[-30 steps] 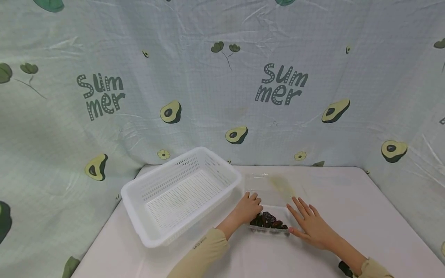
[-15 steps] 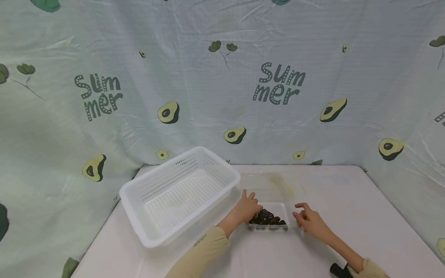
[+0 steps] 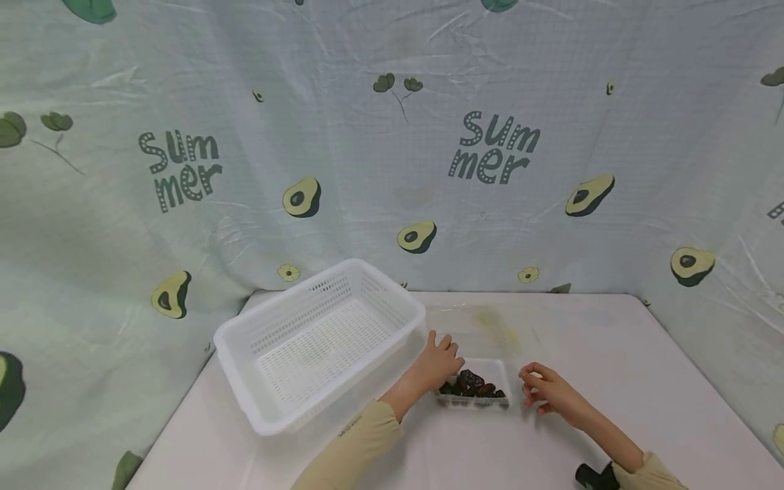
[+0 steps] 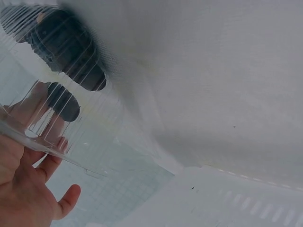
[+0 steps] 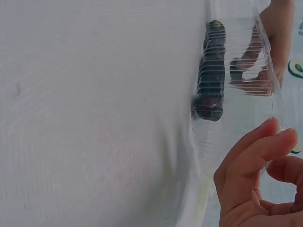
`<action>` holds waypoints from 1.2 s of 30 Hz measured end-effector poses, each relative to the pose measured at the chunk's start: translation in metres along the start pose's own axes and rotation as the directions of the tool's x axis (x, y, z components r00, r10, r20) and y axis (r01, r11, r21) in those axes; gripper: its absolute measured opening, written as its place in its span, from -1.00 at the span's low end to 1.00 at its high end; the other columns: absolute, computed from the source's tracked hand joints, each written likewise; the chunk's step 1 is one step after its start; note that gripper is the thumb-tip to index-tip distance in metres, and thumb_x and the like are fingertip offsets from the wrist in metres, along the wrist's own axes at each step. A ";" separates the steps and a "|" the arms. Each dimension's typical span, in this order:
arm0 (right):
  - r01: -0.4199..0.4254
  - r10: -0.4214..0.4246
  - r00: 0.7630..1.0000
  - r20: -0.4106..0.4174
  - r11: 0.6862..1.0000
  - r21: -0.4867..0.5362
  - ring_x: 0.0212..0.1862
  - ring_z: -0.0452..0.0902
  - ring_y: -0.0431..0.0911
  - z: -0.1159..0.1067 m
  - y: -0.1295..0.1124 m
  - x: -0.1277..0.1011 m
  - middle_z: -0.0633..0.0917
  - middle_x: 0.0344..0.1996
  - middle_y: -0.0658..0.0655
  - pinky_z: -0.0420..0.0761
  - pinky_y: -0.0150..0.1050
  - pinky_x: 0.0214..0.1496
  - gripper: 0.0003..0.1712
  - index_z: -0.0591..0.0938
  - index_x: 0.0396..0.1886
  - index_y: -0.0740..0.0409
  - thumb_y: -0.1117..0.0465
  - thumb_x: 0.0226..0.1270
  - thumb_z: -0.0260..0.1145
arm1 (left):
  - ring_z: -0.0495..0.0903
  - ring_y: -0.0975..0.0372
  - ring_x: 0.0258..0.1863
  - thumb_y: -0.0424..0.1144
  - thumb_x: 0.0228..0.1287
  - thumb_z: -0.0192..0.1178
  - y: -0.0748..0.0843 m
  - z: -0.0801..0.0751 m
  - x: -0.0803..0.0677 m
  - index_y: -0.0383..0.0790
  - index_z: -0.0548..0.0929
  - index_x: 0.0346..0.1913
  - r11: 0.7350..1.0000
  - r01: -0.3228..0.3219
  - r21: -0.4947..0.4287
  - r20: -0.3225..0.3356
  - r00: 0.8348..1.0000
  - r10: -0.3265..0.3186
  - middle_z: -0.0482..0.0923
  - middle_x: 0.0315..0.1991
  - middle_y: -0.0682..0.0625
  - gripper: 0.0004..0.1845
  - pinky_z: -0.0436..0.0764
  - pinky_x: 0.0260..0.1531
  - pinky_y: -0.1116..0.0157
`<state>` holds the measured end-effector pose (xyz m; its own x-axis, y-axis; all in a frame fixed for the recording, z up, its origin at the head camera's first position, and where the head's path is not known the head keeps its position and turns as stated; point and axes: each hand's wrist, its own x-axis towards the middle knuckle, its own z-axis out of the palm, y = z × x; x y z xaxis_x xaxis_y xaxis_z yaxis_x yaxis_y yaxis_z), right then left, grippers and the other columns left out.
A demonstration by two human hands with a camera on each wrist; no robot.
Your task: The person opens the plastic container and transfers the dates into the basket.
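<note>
Wht slotted basket (image 3: 324, 344) sits nr worktop (image 3: 612, 367)'s far L corner, w/ avocado-print sheet (image 3: 373, 146), incl. "summer" lettering (image 3: 495, 148), hung behind far edge.

Right hand's (image 5: 258, 182) fingers are kinda bent near this clear ribbed box (image 5: 248, 104) with dark fruit (image 5: 211, 75) inside, left hand (image 5: 276, 51) pinching one.

The ribbed container (image 3: 500, 371) is glossy clear plastic, the dark fruit (image 3: 470, 382) wrinkled, the basket (image 3: 257, 425) smooth plastic, the desk (image 3: 612, 354) matt, the backdrop (image 3: 367, 150) creased, faintly shiny.
</note>
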<state>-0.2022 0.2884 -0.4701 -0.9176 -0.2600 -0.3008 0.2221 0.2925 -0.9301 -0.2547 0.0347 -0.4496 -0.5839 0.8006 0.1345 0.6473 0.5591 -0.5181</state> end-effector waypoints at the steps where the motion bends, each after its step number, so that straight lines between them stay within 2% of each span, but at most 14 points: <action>1: -0.004 0.004 1.000 -0.004 1.000 0.004 -0.46 0.51 -0.20 0.000 0.000 0.000 0.45 -0.55 -0.07 0.45 -0.34 -0.51 -0.51 0.27 -0.08 0.31 -0.06 0.34 -0.03 | 0.37 0.24 -0.08 -0.15 0.22 0.06 -0.001 -0.001 0.000 0.20 0.57 -0.24 1.000 -0.001 0.001 -0.009 1.000 0.001 0.53 -0.22 0.16 -0.87 0.36 0.07 0.08; 6: -0.005 0.005 1.000 -0.005 1.000 0.008 -0.46 0.50 -0.20 0.002 -0.002 -0.002 0.45 -0.55 -0.06 0.46 -0.34 -0.50 -0.50 0.26 -0.07 0.32 -0.06 0.35 -0.04 | 0.44 0.23 -0.08 -0.02 0.22 0.01 -0.002 -0.001 -0.001 0.21 0.54 -0.14 1.000 -0.009 -0.014 -0.046 0.999 0.009 0.58 -0.27 0.17 -0.82 0.37 0.07 0.07; 8: -0.004 0.004 1.000 -0.003 1.000 0.008 -0.46 0.49 -0.20 0.002 -0.002 -0.002 0.45 -0.55 -0.06 0.46 -0.34 -0.50 -0.51 0.26 -0.07 0.32 -0.06 0.35 -0.04 | 0.46 0.24 -0.09 -0.04 0.24 -0.01 -0.002 0.001 -0.002 0.21 0.52 -0.12 1.000 -0.015 -0.019 -0.065 0.998 0.014 0.57 -0.26 0.18 -0.81 0.38 0.05 0.08; 13: 0.008 -0.009 1.000 0.000 1.000 0.007 -0.46 0.49 -0.22 0.002 0.001 -0.001 0.45 -0.55 -0.07 0.47 -0.34 -0.49 -0.53 0.25 -0.06 0.32 -0.03 0.36 -0.06 | 0.42 0.29 -0.21 -0.11 0.30 -0.05 -0.004 -0.004 -0.005 0.20 0.48 -0.13 0.999 -0.041 -0.009 -0.126 0.991 0.039 0.49 -0.25 0.19 -0.84 0.39 -0.14 0.24; 16: 0.013 -0.013 1.000 0.001 1.000 0.013 -0.46 0.50 -0.22 0.001 0.002 0.000 0.44 -0.54 -0.07 0.47 -0.35 -0.49 -0.54 0.25 -0.06 0.32 -0.03 0.37 -0.06 | 0.40 0.31 -0.26 -0.11 0.28 -0.01 -0.009 -0.014 -0.009 0.18 0.47 -0.15 0.998 -0.057 -0.004 -0.158 0.986 0.055 0.47 -0.25 0.18 -0.87 0.34 -0.23 0.28; 21: 0.019 -0.020 1.000 0.014 1.000 0.016 -0.46 0.49 -0.22 0.000 0.004 0.000 0.44 -0.54 -0.07 0.47 -0.34 -0.49 -0.54 0.25 -0.06 0.30 -0.04 0.37 -0.07 | 0.40 0.33 -0.25 -0.05 0.21 0.08 -0.016 -0.031 -0.019 0.17 0.48 -0.14 0.998 -0.067 0.004 -0.182 0.981 0.066 0.46 -0.24 0.18 -0.84 0.32 -0.24 0.30; 27: 0.024 -0.025 0.999 0.020 1.000 0.014 -0.46 0.50 -0.22 0.000 0.003 -0.002 0.44 -0.54 -0.07 0.47 -0.35 -0.50 -0.56 0.25 -0.07 0.28 -0.03 0.38 -0.09 | 0.39 0.32 -0.25 -0.06 0.22 0.07 -0.026 -0.051 -0.030 0.18 0.48 -0.16 0.998 -0.058 0.033 -0.198 0.978 0.063 0.46 -0.25 0.18 -0.86 0.30 -0.25 0.29; 32: 0.023 -0.023 1.000 0.015 1.000 0.016 -0.47 0.49 -0.23 0.001 0.002 -0.003 0.45 -0.55 -0.08 0.47 -0.36 -0.51 -0.54 0.25 -0.06 0.29 -0.05 0.37 -0.08 | 0.40 0.31 -0.24 -0.06 0.22 0.06 -0.043 -0.069 -0.038 0.14 0.48 -0.16 0.998 -0.045 0.039 -0.229 0.972 0.052 0.46 -0.24 0.16 -0.86 0.37 -0.21 0.27; 36: 0.027 -0.027 0.999 0.019 1.000 0.015 -0.47 0.49 -0.24 0.002 0.002 -0.002 0.45 -0.55 -0.09 0.47 -0.37 -0.51 -0.53 0.24 -0.04 0.30 -0.04 0.37 -0.08 | 0.38 0.30 -0.29 -0.10 0.21 0.07 -0.063 -0.082 -0.045 0.10 0.49 -0.19 0.999 -0.025 -0.028 -0.263 0.965 0.017 0.45 -0.29 0.15 -0.88 0.36 -0.24 0.28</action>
<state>-0.1990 0.2874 -0.4716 -0.9169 -0.2848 -0.2796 0.2026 0.2714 -0.9409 -0.2286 -0.0184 -0.3536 -0.4231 0.8386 0.3433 0.6751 0.5444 -0.4978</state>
